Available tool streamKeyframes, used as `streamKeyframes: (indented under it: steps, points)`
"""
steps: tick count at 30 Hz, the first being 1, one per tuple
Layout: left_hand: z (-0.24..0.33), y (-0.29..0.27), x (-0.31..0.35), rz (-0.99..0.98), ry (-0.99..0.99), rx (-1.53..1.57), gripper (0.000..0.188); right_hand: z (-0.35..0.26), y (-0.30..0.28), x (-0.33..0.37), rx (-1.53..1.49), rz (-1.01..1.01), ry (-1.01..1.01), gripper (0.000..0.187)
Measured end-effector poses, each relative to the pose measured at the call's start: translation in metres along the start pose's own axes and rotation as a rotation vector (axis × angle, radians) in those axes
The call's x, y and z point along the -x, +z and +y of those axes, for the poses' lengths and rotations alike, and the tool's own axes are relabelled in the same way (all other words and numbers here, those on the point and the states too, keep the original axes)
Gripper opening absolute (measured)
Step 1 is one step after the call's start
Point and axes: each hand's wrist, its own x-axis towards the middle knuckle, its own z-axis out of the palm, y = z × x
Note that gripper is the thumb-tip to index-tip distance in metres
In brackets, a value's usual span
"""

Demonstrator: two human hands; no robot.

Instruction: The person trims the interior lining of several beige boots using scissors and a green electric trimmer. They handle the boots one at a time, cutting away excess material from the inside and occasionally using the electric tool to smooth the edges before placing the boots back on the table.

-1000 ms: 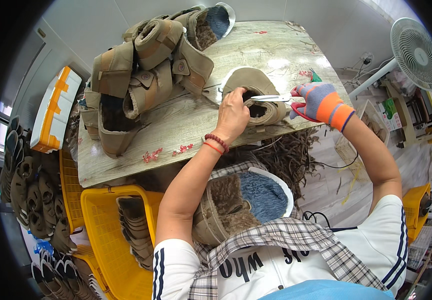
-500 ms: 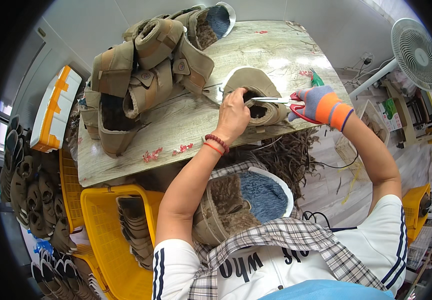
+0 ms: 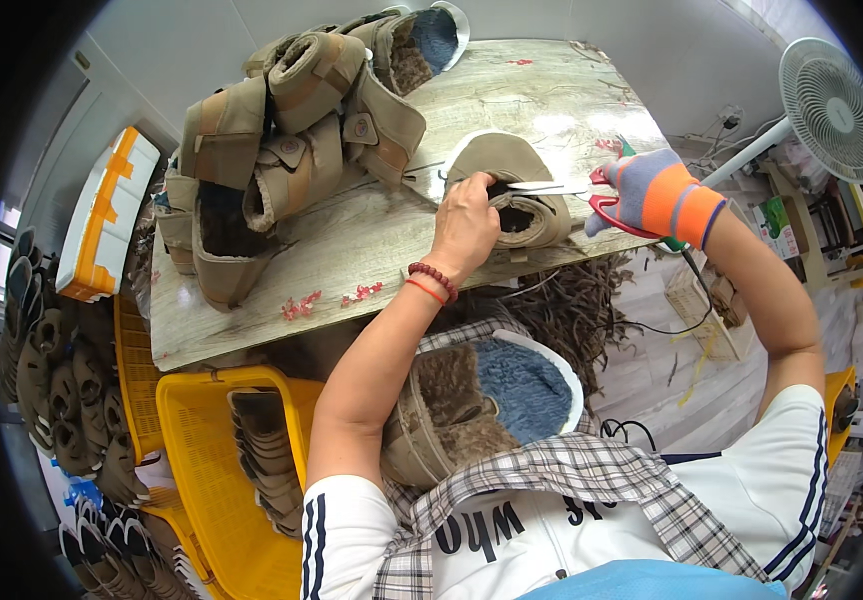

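Observation:
On the table, a tan, fleece-lined shoe upper [image 3: 507, 158] lies near the front edge, its dark opening toward me. My left hand [image 3: 467, 215], bare with beaded and red bands at the wrist, is closed on the left side of that opening; its fingertips are partly hidden. My right hand [image 3: 657, 195] wears a grey and orange glove and is wrapped round red-handled scissors [image 3: 550, 189]. Their blades point left, just above the opening and close to my left fingers. Another fleece-lined upper [image 3: 462, 402] with a blue inside rests on my lap.
Several tan uppers [image 3: 297, 150] are heaped at the table's [image 3: 362, 265] left. Yellow crates [image 3: 202, 480] stand below on the left, one with stacked pieces inside. Dark fleece scraps [image 3: 562, 310] hang below the front edge. A white fan [image 3: 837, 110] stands at the right.
My right hand has drawn slightly to the right and upward, taking the scissors with it. My left hand stays on the upper in nearly the same place.

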Motion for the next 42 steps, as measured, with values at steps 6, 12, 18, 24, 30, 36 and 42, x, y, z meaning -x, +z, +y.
streamKeyframes:
  steps: [6,12,18,24,30,36,42]
  points:
    - [0.005,-0.001,-0.003,-0.062,-0.009,-0.051,0.029,-0.011,-0.030,-0.010,0.126,-0.357,0.010,0.083]
    - [0.011,-0.009,-0.003,-0.058,-0.003,-0.066,0.027,-0.020,-0.041,-0.026,0.145,-0.408,-0.033,0.081]
    - [0.015,-0.009,0.000,-0.021,0.021,-0.065,0.026,-0.023,-0.041,-0.032,0.163,-0.418,0.010,0.061]
    - [0.010,-0.005,0.003,0.052,0.030,-0.058,0.025,-0.002,-0.043,-0.008,0.049,-0.326,0.043,0.082]
    - [0.015,-0.030,-0.005,0.138,-0.155,0.148,0.021,0.030,-0.003,0.026,-0.348,-0.040,0.212,0.070]
    - [-0.005,-0.081,-0.006,0.224,-0.444,0.959,0.018,0.032,0.055,0.046,-1.578,0.360,0.324,0.036]
    - [-0.006,-0.111,0.036,0.207,-0.756,1.791,0.024,-0.054,0.016,0.069,-1.639,0.671,0.076,0.030]
